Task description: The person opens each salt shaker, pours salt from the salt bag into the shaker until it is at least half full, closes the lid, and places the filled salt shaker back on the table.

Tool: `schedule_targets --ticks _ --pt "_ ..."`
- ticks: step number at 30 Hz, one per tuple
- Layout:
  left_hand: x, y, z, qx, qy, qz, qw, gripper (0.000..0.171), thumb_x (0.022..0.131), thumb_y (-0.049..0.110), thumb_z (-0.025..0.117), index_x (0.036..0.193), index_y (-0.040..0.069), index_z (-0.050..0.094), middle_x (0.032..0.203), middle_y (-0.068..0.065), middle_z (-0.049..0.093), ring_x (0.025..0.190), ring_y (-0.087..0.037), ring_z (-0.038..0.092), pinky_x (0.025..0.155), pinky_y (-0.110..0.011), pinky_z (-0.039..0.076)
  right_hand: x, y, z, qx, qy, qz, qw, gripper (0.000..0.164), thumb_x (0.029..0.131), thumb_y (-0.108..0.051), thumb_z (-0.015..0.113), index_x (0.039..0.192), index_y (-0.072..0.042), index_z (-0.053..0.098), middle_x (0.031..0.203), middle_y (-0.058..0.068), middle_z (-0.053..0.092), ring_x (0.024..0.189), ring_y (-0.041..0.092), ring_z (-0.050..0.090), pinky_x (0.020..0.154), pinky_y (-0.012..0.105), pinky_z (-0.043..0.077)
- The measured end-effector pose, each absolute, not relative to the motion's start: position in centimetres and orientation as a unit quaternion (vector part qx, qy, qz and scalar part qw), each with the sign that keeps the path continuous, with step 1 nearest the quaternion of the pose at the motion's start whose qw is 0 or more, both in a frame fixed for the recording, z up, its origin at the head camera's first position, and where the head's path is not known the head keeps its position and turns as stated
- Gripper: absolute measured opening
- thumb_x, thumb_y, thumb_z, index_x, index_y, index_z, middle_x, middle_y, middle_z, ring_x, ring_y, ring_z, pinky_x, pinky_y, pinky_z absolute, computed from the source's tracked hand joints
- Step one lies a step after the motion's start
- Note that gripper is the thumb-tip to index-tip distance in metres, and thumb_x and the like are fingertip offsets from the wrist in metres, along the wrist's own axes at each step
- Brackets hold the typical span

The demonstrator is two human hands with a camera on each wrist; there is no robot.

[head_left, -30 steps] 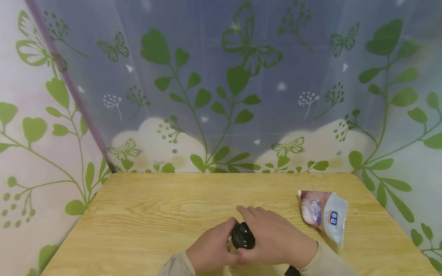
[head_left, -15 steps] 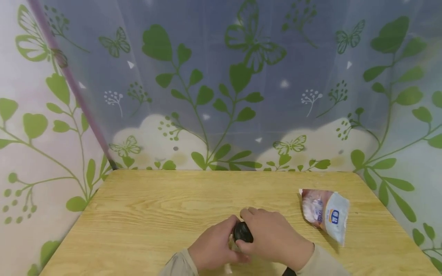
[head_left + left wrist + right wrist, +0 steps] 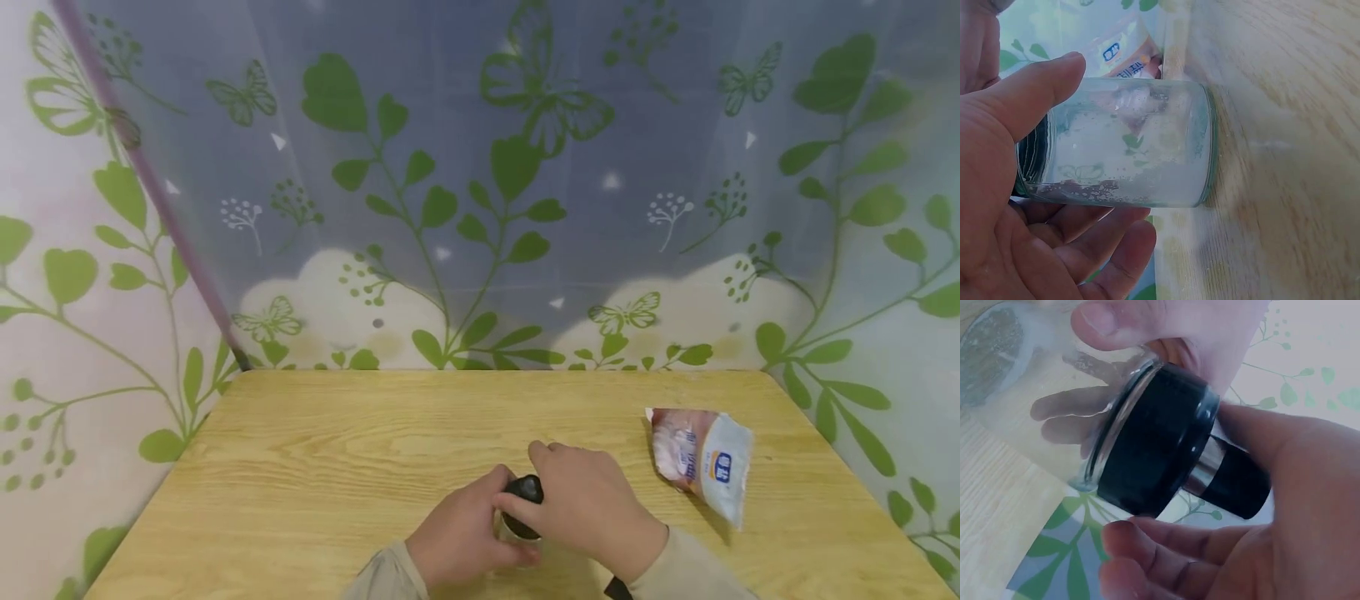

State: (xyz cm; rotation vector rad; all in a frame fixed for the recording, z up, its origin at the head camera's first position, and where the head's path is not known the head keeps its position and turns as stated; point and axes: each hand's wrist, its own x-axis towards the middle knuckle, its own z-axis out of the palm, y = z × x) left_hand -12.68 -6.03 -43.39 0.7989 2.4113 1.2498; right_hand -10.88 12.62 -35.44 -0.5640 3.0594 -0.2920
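A clear glass jar [image 3: 1122, 140] has some white grains clinging inside. Its black lid [image 3: 1157, 437] carries a smaller black knob [image 3: 1238, 484] with a silver band. My left hand [image 3: 456, 529] grips the jar near its neck, thumb on one side and fingers on the other. From the other side, my right hand [image 3: 588, 504] holds the lid, with its thumb across the top by the knob and its fingers round the edge. The jar's base is close to the table; whether it touches is unclear. In the head view, both hands hide most of the glass.
A pink and white plastic packet [image 3: 701, 462] with blue lettering lies on the wooden table [image 3: 337, 450], right of my hands. Behind the table hangs a curtain [image 3: 465, 208] printed with leaves and butterflies. A dark strap piece [image 3: 618, 588] shows below my right wrist.
My right hand has turned on the lid and its thumb now lies across the top. The knob shows more plainly in the head view. My left hand keeps its grip on the jar.
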Motion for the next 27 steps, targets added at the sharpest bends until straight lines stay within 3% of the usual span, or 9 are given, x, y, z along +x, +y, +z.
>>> schedule_targets --ticks 3,7,18,21,25,27 --pt "-12.7 -5.95 -43.37 0.271 0.84 0.441 0.162 0.048 0.082 0.044 0.088 0.112 0.027 0.054 0.097 0.016 0.063 0.06 -0.008 0.054 0.06 -0.026 0.047 -10.84 12.41 -35.5 -0.169 0.981 -0.095 0.017 0.055 0.09 -0.069 0.065 0.095 -0.014 0.066 0.063 -0.003 0.054 0.05 0.012 0.048 0.046 0.034 0.041" --pt "-12.68 -5.96 -43.29 0.269 0.84 0.442 0.162 0.049 0.081 0.044 0.088 0.111 0.027 0.053 0.099 0.018 0.063 0.074 -0.004 0.059 0.068 -0.026 0.048 -10.9 12.51 -35.49 -0.183 0.976 -0.116 0.029 0.046 0.091 -0.062 0.07 0.092 -0.016 0.063 0.066 -0.006 0.053 0.053 0.01 0.047 0.048 0.033 0.042" --pt "-12.87 -6.01 -43.23 0.271 0.841 0.443 0.153 0.053 0.079 0.048 0.089 0.113 0.028 0.054 0.11 0.02 0.066 0.1 -0.002 0.065 0.083 -0.029 0.053 -10.98 13.2 -34.78 -0.252 0.952 -0.161 0.061 0.055 0.087 -0.043 0.08 0.127 -0.009 0.063 0.104 -0.002 0.063 0.079 0.01 0.058 0.063 0.031 0.051" --pt "-12.87 -6.02 -43.35 0.27 0.849 0.432 0.141 0.06 0.08 0.051 0.087 0.126 0.03 0.056 0.118 0.019 0.066 0.108 -0.004 0.065 0.09 -0.032 0.053 -10.91 13.23 -34.71 -0.29 0.943 -0.152 0.065 0.057 0.087 -0.033 0.08 0.135 -0.009 0.059 0.112 -0.002 0.062 0.09 0.012 0.058 0.073 0.032 0.053" --pt "-12.83 -5.9 -43.62 0.267 0.86 0.415 0.127 0.061 0.082 0.052 0.084 0.131 0.029 0.055 0.12 0.018 0.066 0.107 -0.003 0.064 0.09 -0.033 0.054 -10.53 13.35 -34.72 -0.305 0.938 -0.15 0.075 0.07 0.089 -0.032 0.077 0.149 -0.009 0.049 0.133 0.005 0.061 0.116 0.023 0.06 0.095 0.045 0.052" --pt "-12.76 -5.8 -43.74 0.264 0.862 0.412 0.129 0.055 0.081 0.051 0.085 0.122 0.028 0.056 0.111 0.019 0.066 0.099 -0.001 0.064 0.084 -0.031 0.054 -10.2 13.36 -34.76 -0.277 0.945 -0.158 0.068 0.078 0.091 -0.043 0.074 0.154 -0.009 0.044 0.142 0.01 0.058 0.128 0.031 0.057 0.103 0.054 0.047"
